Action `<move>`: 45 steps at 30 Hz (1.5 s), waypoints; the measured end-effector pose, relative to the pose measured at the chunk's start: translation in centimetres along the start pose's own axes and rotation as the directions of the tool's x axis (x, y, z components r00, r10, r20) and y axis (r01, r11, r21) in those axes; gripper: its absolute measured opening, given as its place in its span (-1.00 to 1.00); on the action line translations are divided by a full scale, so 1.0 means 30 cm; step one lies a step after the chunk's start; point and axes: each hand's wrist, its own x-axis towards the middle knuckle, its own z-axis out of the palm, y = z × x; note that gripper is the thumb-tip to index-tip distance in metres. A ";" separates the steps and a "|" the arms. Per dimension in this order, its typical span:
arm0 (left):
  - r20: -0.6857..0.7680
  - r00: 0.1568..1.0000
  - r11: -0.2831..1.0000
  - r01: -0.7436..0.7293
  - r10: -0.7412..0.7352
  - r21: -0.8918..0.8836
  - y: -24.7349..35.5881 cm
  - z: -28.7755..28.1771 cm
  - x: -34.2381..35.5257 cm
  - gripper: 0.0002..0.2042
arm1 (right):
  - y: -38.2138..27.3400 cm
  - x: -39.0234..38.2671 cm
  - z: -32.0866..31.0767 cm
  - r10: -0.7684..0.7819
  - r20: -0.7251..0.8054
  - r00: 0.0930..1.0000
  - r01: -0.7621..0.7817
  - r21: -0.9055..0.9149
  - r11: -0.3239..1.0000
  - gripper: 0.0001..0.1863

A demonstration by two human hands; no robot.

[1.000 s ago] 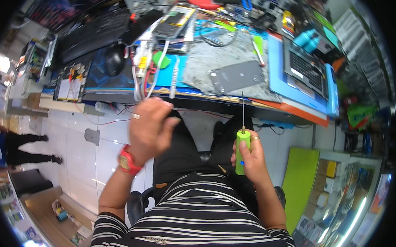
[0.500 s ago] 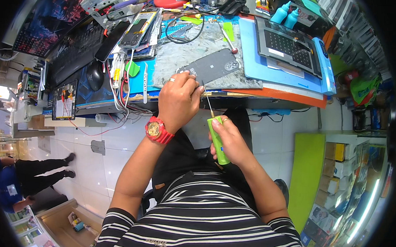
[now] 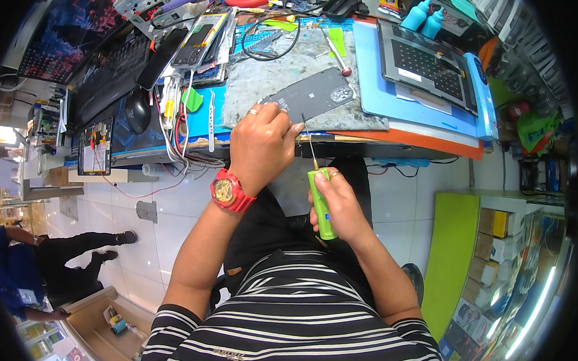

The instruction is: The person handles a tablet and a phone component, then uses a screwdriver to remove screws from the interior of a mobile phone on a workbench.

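Note:
A dark grey phone (image 3: pixel 315 91) with a camera cluster lies on a stained grey mat (image 3: pixel 261 76) at the bench's front. My left hand (image 3: pixel 259 144), with a ring and a red watch, has curled fingers gripping the phone's near left end. My right hand (image 3: pixel 339 205) is closed round a green cylindrical tool (image 3: pixel 323 224). Its thin metal shaft points up to the phone's near edge, right beside my left thumb; whether the tip touches the phone I cannot tell. A white-handled tool with a red end (image 3: pixel 345 70) lies just beyond the phone.
A laptop (image 3: pixel 417 60) sits on blue boards at right. Keyboard (image 3: pixel 113 66), mouse (image 3: pixel 136 109), cables and stacked phones crowd the left. Blue bottles (image 3: pixel 431 24) stand behind. A person in dark clothes (image 3: pixel 70 251) is at lower left, beside an open wooden box (image 3: pixel 96 320).
My left hand has moved up and right onto the phone. My right hand has raised and tilted the green tool leftward to the phone's edge. The other person's legs have shifted rightward.

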 end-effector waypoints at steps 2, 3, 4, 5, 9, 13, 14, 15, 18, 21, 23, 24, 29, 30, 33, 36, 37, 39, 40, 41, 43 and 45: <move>0.024 1.000 1.000 0.018 -0.018 0.011 -0.003 0.001 0.001 -0.81 | 0.002 0.003 -0.003 0.001 0.006 1.000 -0.001 -0.012 1.000 -0.62; 0.024 1.000 1.000 0.019 -0.019 0.012 -0.002 0.002 0.002 -0.81 | 0.003 0.004 -0.004 0.002 0.012 1.000 -0.002 -0.023 1.000 -0.63; 0.009 1.000 1.000 0.023 -0.023 0.010 -0.001 0.004 0.004 -0.79 | 0.003 0.005 -0.006 0.002 0.013 1.000 -0.001 -0.024 1.000 -0.63; -0.006 1.000 1.000 0.026 -0.026 0.009 0.000 0.005 0.007 -0.78 | 0.003 0.005 -0.008 0.000 0.006 1.000 0.000 -0.012 1.000 -0.63; -0.012 1.000 1.000 0.002 -0.002 -0.001 0.005 0.002 0.019 -0.72 | -0.003 0.006 -0.018 -0.020 -0.019 1.000 0.020 0.035 0.999 -0.57; -0.013 1.000 0.999 0.023 -0.023 0.024 0.014 0.007 0.025 -0.65 | -0.004 0.005 -0.027 -0.023 -0.031 0.999 0.025 0.041 0.999 -0.57; -0.017 1.000 0.999 0.021 -0.020 0.031 0.016 0.008 0.026 -0.64 | -0.006 0.005 -0.030 -0.020 -0.027 0.999 0.021 0.042 0.999 -0.57; -0.017 1.000 0.999 0.020 -0.019 0.031 0.018 0.005 0.027 -0.64 | -0.007 0.003 -0.032 -0.016 -0.022 1.000 0.017 0.042 0.999 -0.58; 0.028 1.000 1.000 0.010 -0.011 0.027 0.019 -0.007 0.028 -0.68 | -0.004 -0.003 -0.026 0.010 0.027 1.000 -0.011 0.034 0.999 -0.59; -0.003 1.000 1.000 0.006 -0.006 0.003 -0.006 -0.004 0.010 -0.71 | 0.002 0.010 -0.015 0.013 0.039 0.999 -0.013 0.000 1.000 -0.64; 0.017 0.999 1.000 0.028 -0.029 0.009 -0.002 -0.001 0.013 -0.74 | -0.005 0.008 -0.016 0.014 0.034 0.999 -0.015 0.020 1.000 -0.64; 0.016 0.999 1.000 0.028 -0.029 0.012 -0.001 0.001 0.012 -0.74 | -0.007 0.007 -0.016 0.018 0.026 0.999 -0.019 0.039 0.999 -0.65; -0.018 1.000 1.000 0.022 -0.022 0.021 0.001 0.008 0.013 -0.73 | 0.002 0.010 -0.018 -0.008 0.005 1.000 0.008 0.058 0.998 -0.58; -0.018 1.000 1.000 0.023 -0.022 0.021 0.002 0.007 0.013 -0.73 | 0.003 0.011 -0.019 -0.013 -0.001 1.000 0.013 0.057 0.998 -0.58; 0.020 0.999 0.998 0.045 -0.046 0.034 0.006 0.003 0.018 -0.71 | 0.007 0.011 -0.025 -0.014 -0.001 1.000 0.014 0.053 0.998 -0.57; -0.005 0.999 0.999 0.042 -0.042 0.024 0.004 0.005 0.017 -0.71 | 0.007 0.010 -0.023 -0.022 0.000 1.000 0.022 0.058 0.998 -0.56; -0.012 0.999 0.999 0.040 -0.039 0.023 0.005 0.006 0.017 -0.71 | 0.006 0.009 -0.023 -0.023 0.000 1.000 0.023 0.058 0.998 -0.56; -0.021 0.999 0.999 0.038 -0.037 0.021 0.003 0.008 0.017 -0.70 | 0.004 0.007 -0.022 -0.026 -0.010 1.000 0.027 0.060 0.998 -0.56; -0.022 0.999 0.999 0.036 -0.036 0.021 0.003 0.011 0.016 -0.71 | 0.004 0.007 -0.022 -0.026 -0.011 1.000 0.027 0.060 0.998 -0.56; -0.024 0.999 0.999 0.035 -0.034 0.022 0.003 0.012 0.016 -0.71 | 0.004 0.007 -0.023 -0.021 -0.008 1.000 0.022 0.070 0.997 -0.57; -0.015 0.999 0.999 0.041 -0.041 0.016 0.005 0.009 0.016 -0.71 | 0.001 0.004 -0.019 -0.016 -0.007 1.000 0.016 0.080 0.997 -0.57; -0.007 0.999 0.999 0.048 -0.047 0.010 0.005 0.010 0.017 -0.71 | -0.005 -0.002 -0.010 0.008 -0.005 1.000 -0.008 0.029 1.000 -0.64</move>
